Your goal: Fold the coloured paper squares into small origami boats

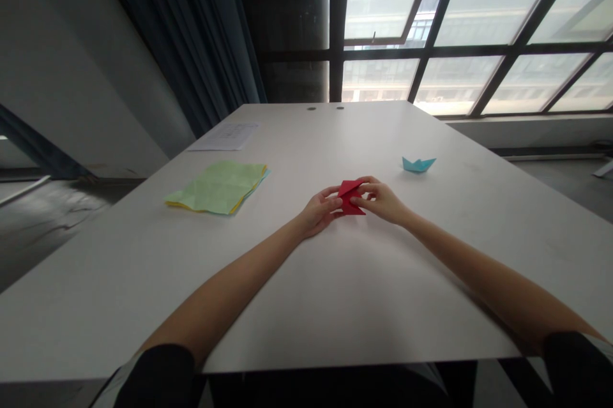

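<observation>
A small piece of folded red paper (351, 204) is held between my two hands above the white table. My left hand (320, 211) grips its left side, thumb in front and fingers behind. On the other side, my right hand (383, 199) pinches the right edge and upper flap between thumb and fingers. The paper has angled folds, with a pointed corner at the lower right. Fingers cover parts of both edges. A blue folded paper boat (418, 165) sits on the table, to the right of and beyond my right hand.
To the left lies a stack of creased paper sheets (220, 186), light green on top with yellow and blue edges beneath. Farther back, a printed white sheet (226, 136) lies near the left edge of the white table (306, 306). Windows and a dark curtain (191, 31) stand behind.
</observation>
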The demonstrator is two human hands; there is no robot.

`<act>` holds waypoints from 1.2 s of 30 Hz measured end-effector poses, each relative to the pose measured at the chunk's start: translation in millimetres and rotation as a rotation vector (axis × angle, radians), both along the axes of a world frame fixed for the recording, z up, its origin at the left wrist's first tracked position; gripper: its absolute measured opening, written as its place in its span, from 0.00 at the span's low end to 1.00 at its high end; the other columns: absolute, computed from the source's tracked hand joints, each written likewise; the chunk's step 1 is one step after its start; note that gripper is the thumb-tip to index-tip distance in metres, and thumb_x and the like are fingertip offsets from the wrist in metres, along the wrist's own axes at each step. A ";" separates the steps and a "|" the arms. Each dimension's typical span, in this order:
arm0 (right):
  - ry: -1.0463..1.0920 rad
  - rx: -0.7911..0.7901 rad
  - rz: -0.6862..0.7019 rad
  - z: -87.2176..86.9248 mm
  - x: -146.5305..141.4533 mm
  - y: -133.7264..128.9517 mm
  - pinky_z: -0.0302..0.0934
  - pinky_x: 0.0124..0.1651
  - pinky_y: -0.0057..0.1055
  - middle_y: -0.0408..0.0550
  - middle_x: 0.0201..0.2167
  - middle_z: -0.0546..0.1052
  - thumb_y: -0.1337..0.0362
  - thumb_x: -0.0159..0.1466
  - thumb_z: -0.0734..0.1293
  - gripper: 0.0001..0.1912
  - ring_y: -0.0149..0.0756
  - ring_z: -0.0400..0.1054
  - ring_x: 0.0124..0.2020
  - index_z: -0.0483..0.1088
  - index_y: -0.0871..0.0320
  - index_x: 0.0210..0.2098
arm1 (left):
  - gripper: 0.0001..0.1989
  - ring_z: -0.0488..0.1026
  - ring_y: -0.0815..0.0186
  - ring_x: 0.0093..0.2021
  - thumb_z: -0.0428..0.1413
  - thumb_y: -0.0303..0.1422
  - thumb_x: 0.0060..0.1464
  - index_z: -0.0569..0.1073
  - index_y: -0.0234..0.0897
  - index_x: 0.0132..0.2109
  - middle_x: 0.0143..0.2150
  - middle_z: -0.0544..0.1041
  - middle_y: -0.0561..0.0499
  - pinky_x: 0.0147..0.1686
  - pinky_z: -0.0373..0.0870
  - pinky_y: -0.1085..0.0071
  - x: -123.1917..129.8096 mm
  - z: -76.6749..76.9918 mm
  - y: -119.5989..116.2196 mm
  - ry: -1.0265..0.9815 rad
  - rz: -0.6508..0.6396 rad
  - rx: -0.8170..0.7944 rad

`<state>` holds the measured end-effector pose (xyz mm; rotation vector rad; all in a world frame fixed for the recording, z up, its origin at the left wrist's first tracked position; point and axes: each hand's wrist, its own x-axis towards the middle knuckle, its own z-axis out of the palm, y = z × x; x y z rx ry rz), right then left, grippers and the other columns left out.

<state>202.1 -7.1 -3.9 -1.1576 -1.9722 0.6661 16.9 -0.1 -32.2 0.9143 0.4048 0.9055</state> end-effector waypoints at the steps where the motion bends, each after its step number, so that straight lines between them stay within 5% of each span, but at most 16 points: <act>1: -0.023 0.017 -0.012 0.4 -0.6 -0.9 0.62 0.34 0.32 0.50 0.42 0.70 0.59 0.54 0.67 0.10 0.35 0.66 0.37 0.75 0.56 0.33 | 0.23 0.72 0.61 0.43 0.64 0.30 0.40 0.69 0.36 0.46 0.43 0.75 0.45 0.48 0.63 0.57 1.1 -0.4 -0.5 0.006 0.008 0.025; 7: -0.054 0.062 -0.109 -4.6 -3.5 -1.8 0.62 0.33 0.31 0.49 0.39 0.71 0.61 0.54 0.67 0.08 0.35 0.66 0.37 0.75 0.55 0.31 | 0.26 0.72 0.60 0.43 0.66 0.29 0.36 0.68 0.35 0.45 0.44 0.75 0.44 0.48 0.63 0.56 7.4 -2.1 -3.6 0.029 0.076 0.089; 12: 0.041 0.001 -0.140 -10.3 -2.1 3.3 0.62 0.32 0.30 0.49 0.40 0.72 0.61 0.54 0.65 0.10 0.36 0.67 0.38 0.75 0.55 0.33 | 0.22 0.71 0.62 0.44 0.62 0.36 0.43 0.70 0.36 0.47 0.47 0.72 0.44 0.48 0.63 0.60 6.5 -1.0 -3.5 0.024 0.067 0.073; 20: 0.007 0.021 -0.116 -11.6 -8.4 -3.1 0.62 0.34 0.31 0.49 0.40 0.71 0.62 0.53 0.66 0.07 0.36 0.66 0.38 0.75 0.55 0.30 | 0.22 0.72 0.64 0.40 0.65 0.30 0.37 0.70 0.34 0.42 0.41 0.75 0.45 0.45 0.64 0.64 10.1 -2.9 -6.4 0.074 0.108 0.080; 27: -0.128 0.206 -0.121 -19.1 -11.7 -5.9 0.59 0.46 0.43 0.50 0.41 0.70 0.63 0.52 0.67 0.04 0.42 0.63 0.43 0.75 0.54 0.28 | 0.24 0.72 0.66 0.38 0.66 0.28 0.34 0.70 0.32 0.42 0.37 0.76 0.48 0.43 0.65 0.67 12.7 -10.6 -3.8 0.137 0.141 0.097; 36: -0.232 0.299 0.038 -16.3 -7.9 -5.5 0.58 0.48 0.43 0.53 0.43 0.67 0.62 0.59 0.62 0.10 0.41 0.60 0.43 0.72 0.55 0.38 | 0.23 0.72 0.69 0.36 0.66 0.28 0.34 0.71 0.32 0.42 0.36 0.76 0.49 0.43 0.64 0.69 11.5 -8.8 -1.2 0.114 0.189 0.070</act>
